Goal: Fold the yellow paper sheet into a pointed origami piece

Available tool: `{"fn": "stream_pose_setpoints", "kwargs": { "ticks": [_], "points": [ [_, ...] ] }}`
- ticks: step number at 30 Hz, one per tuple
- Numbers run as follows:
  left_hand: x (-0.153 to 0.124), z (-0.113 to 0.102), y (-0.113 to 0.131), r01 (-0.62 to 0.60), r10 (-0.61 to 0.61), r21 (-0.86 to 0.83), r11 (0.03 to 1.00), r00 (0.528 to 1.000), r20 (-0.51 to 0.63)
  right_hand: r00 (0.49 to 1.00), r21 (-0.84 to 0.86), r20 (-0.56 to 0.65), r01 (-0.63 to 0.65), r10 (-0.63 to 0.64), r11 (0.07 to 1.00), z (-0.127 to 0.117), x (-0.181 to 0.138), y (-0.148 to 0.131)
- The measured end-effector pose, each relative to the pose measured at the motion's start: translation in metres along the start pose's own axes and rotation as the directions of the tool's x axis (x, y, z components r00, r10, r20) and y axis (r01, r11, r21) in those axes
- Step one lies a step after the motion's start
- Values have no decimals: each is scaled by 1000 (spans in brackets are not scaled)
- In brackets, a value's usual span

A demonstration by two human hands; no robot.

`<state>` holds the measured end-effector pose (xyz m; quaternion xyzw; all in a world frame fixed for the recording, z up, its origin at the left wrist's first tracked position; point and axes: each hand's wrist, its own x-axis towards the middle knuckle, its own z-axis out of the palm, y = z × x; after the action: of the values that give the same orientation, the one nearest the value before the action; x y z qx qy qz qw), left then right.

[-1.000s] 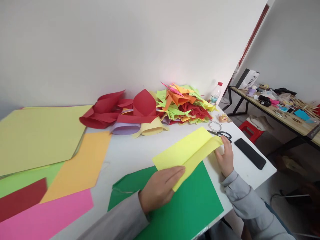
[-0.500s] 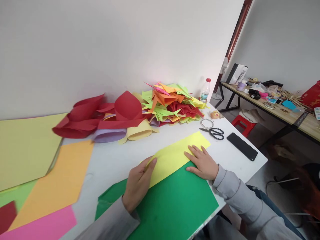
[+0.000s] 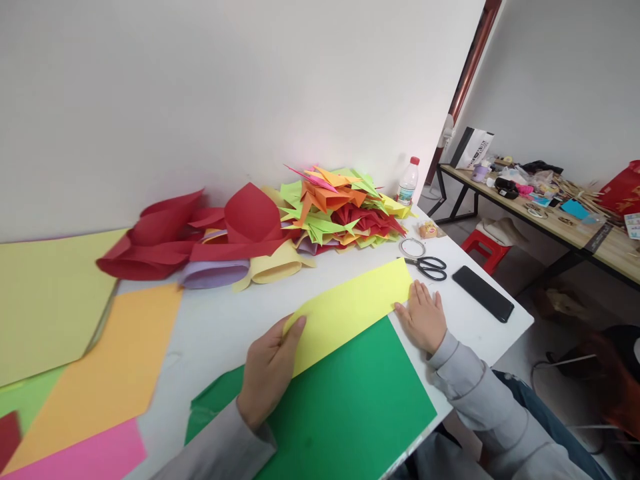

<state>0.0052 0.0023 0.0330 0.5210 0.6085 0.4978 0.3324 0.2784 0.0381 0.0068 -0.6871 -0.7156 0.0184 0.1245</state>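
A folded yellow paper sheet point(image 3: 350, 310) lies flat on the white table point(image 3: 235, 320), partly over a large green sheet point(image 3: 350, 400). My left hand point(image 3: 267, 370) presses flat on the yellow sheet's left end, fingers stretched out. My right hand point(image 3: 424, 317) lies flat at the sheet's right end, fingers spread, touching its edge. Neither hand holds anything.
Black scissors point(image 3: 430, 267), a tape ring point(image 3: 413, 247) and a dark phone point(image 3: 483, 302) lie right of my hands. A heap of folded coloured papers point(image 3: 340, 207) and red paper curls point(image 3: 195, 233) sit by the wall, with a water bottle point(image 3: 408, 181). Orange, pink and yellow-green sheets lie left. A cluttered wooden table point(image 3: 560, 220) stands at right.
The yellow flap that my hands held up a second ago now lies folded flat. My right hand slid along the sheet to its right end; my left hand moved to its left end.
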Motion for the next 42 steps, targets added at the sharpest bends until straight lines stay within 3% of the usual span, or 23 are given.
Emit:
{"fn": "stream_pose_setpoints", "kwargs": {
  "ticks": [6,9,11,13,16,21,22,23,25,27,29,36,42],
  "points": [
    [10,-7,-2,78,-83,-185,980,996,-16,997,5,-25,-67,67,998,7,4,6],
    [20,-13,-5,129,-149,-269,954,987,-55,991,196,-72,-93,109,976,8,8,9],
    [26,-19,-4,117,-142,-334,935,989,-51,977,476,-133,-88,170,875,7,13,12],
    [32,-26,1,62,-85,-332,941,995,-55,957,697,-168,-55,238,715,5,18,15],
    [37,-41,15,-20,18,-314,949,1000,-10,949,822,-147,-38,277,568,-1,27,22],
    [36,-62,32,-18,114,-398,917,969,219,984,928,49,-108,173,357,-14,31,25],
    [36,-64,33,-13,129,-430,903,962,241,982,957,169,-184,84,223,-17,29,23],
    [35,-65,33,-1,136,-459,888,955,262,960,953,281,-276,-20,121,-20,27,20],
    [34,-65,34,25,146,-504,863,943,298,857,893,442,-448,-265,41,-24,21,14],
    [33,-65,35,30,178,-540,841,927,329,717,835,503,-547,-483,58,-28,14,8],
    [33,-64,38,-6,237,-572,820,914,330,639,824,482,-563,-600,62,-31,8,4],
    [29,-56,44,-145,387,-604,784,875,292,529,780,519,-614,-671,120,-34,4,-7],
    [23,-53,48,-239,528,-667,706,805,270,478,735,509,-674,-716,73,-26,1,-32]
  ]
}}
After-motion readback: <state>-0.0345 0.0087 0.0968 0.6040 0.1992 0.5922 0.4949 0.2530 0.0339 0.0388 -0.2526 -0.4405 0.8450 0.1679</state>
